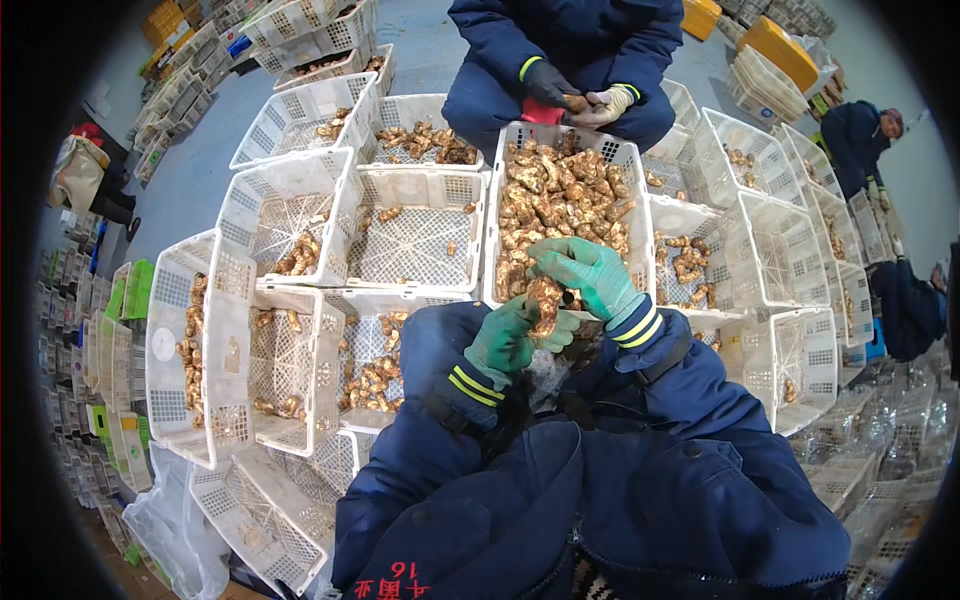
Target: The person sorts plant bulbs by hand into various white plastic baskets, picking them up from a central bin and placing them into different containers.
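Observation:
A knobbly brown mushroom (pixel 545 306), matsutake-like, is held upright in front of me. My left hand (pixel 504 339), in a green coated glove, grips its lower part. Curled over its upper end is my right hand (pixel 592 276), gloved the same way. A small dark shape shows beneath the right palm; whether that hand grips a tool or the mushroom is unclear. Just beyond both hands stands a white plastic crate (pixel 489 247) heaped with similar mushrooms (pixel 562 191).
White mesh crates stand on both sides, such as a left one (pixel 416 240) with few mushrooms and a right one (pixel 780 251). Opposite sits a co-worker (pixel 562 45) whose gloved hands hold a mushroom. Other people are at the edges. A plastic bag (pixel 176 517) lies lower left.

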